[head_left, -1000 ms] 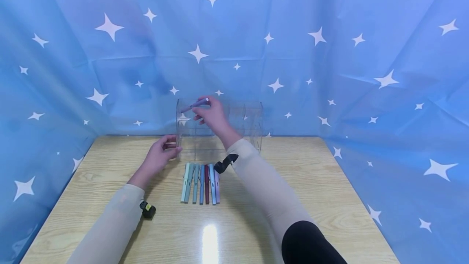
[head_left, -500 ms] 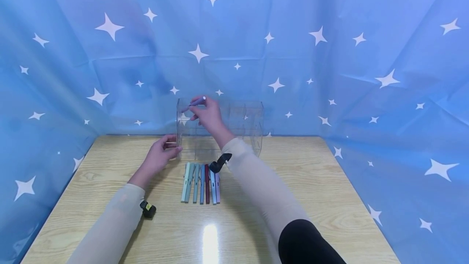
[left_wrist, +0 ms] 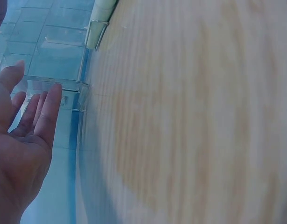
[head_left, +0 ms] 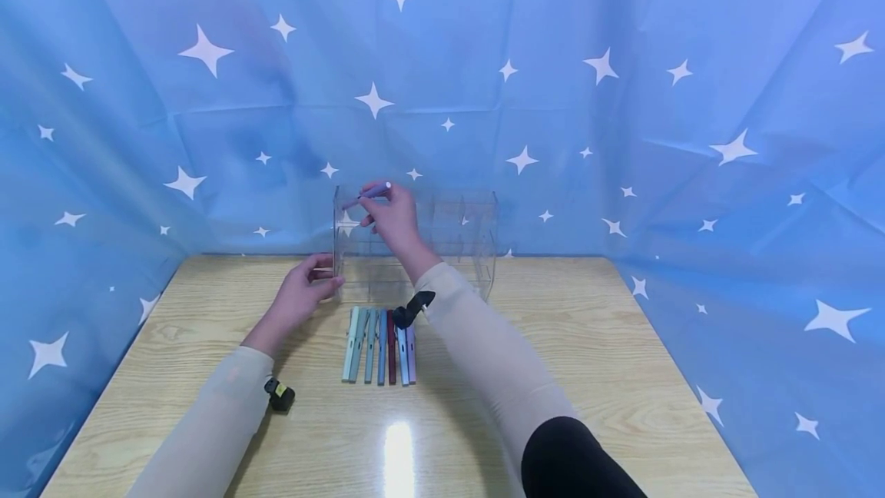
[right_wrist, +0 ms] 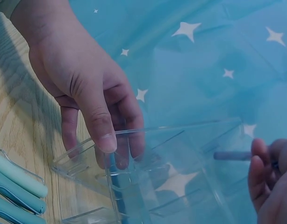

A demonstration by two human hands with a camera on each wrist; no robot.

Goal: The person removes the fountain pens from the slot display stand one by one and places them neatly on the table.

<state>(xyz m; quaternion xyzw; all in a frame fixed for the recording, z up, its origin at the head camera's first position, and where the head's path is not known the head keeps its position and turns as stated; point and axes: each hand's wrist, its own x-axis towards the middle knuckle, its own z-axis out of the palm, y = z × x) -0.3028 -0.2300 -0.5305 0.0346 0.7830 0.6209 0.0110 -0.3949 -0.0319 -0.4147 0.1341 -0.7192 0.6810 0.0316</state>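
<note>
My right hand (head_left: 392, 215) pinches a purple pen (head_left: 376, 190) with a pale end, slanted above the left part of a clear compartmented organizer (head_left: 429, 283). In the right wrist view, the slim pen (right_wrist: 231, 155) juts from its fingertips, pointing at the organizer. My left hand (head_left: 309, 281) rests at the organizer's left side, thumb at the front edge. Its fingers (left_wrist: 49, 116) are extended in the left wrist view. Before the organizer lies a row of several clip pens, among them a mint pen (head_left: 350, 344), a dark red pen (head_left: 391, 348) and a lilac pen (head_left: 411, 356).
The organizer stands near the back of a wooden table (head_left: 588, 375), close to a blue curtain (head_left: 553, 114) with white stars. A black wrist camera (head_left: 415, 308) on the right sleeve overlaps the tops of some pens.
My right hand has shifted slightly left with the purple pen, its forearm following. My left hand, the organizer and the row of pens stay in place.
</note>
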